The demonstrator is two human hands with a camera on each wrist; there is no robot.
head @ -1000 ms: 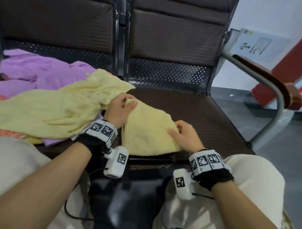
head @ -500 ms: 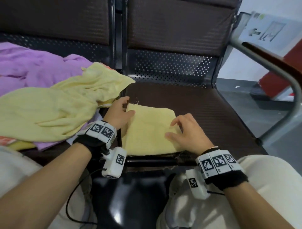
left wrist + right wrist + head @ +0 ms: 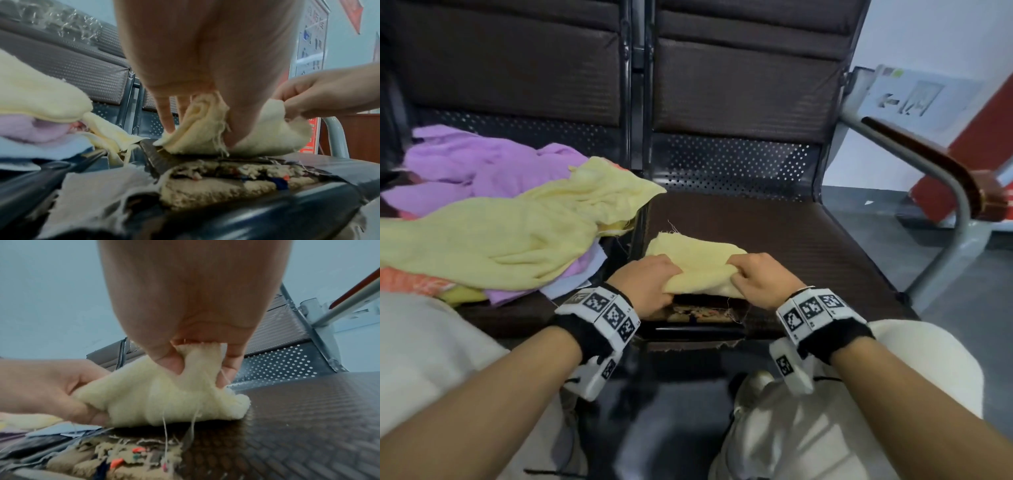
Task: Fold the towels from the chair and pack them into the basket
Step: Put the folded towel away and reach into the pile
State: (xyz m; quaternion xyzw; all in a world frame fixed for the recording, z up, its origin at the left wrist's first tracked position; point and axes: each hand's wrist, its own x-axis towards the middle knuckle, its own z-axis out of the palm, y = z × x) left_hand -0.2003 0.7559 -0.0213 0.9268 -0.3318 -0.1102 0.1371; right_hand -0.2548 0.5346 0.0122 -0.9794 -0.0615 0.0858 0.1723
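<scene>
A small folded yellow towel lies near the front edge of the right-hand brown seat. My left hand grips its near left corner and my right hand pinches its near right corner, lifting the near edge off the seat. The left wrist view has my left fingers curled into the yellow towel. Seen from the right wrist, thumb and fingers pinch a bunched fold of the towel. No basket is in view.
A loose pile of towels covers the left seat: a large yellow one on top, purple ones behind, orange at the edge. The seat's front edge is torn, showing foam. A metal armrest stands at right.
The towel lay flat under my hands half a second ago. Both hands have since moved to its near edge, gripped the corners and raised that edge.
</scene>
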